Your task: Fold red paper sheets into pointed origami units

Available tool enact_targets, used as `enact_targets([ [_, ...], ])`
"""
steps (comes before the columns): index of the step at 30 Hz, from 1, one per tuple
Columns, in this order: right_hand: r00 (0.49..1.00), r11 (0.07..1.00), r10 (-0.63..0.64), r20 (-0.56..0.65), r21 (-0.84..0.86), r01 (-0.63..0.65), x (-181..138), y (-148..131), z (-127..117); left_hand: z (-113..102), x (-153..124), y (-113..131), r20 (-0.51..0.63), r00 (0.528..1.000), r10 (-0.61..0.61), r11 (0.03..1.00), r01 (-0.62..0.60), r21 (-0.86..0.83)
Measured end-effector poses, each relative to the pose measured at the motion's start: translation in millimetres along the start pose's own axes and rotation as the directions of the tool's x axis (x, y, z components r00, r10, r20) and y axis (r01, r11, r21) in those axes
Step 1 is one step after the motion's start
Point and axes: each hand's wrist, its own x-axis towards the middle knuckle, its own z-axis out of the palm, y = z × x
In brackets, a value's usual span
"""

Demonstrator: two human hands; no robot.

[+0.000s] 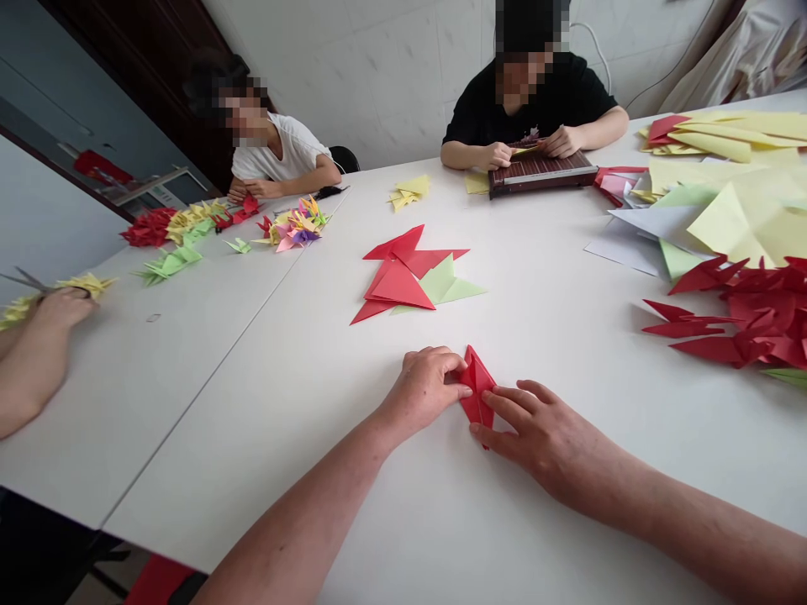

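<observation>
A small folded red paper piece (477,388) lies on the white table (303,395) in front of me. My left hand (425,388) is curled, its fingertips pinching the paper's left edge. From the right, my right hand (535,424) presses its fingers down on the paper's lower half. Both hands touch the same piece. Beyond them, a loose pile of red and pale green folded triangles (409,273) rests at the table's middle.
Finished red paper shapes (744,315) and yellow, green and white sheets (725,210) lie at the right. Coloured folded figures (189,231) line the far left. Two people sit opposite, one at a paper cutter (539,170). Another person's hand (54,315) holds scissors at the left edge.
</observation>
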Motion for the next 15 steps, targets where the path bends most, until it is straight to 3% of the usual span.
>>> enact_targets([
  [10,1.0,0.997,-0.005,0.01,0.078,0.004,1,6,0,-1,5,3,0.029,0.992,-0.121,0.993,0.121,-0.009],
  [15,1.0,0.997,-0.012,0.025,0.071,0.01,-1,7,2,-11,9,3,0.134,0.982,-0.136,0.987,0.146,-0.069],
])
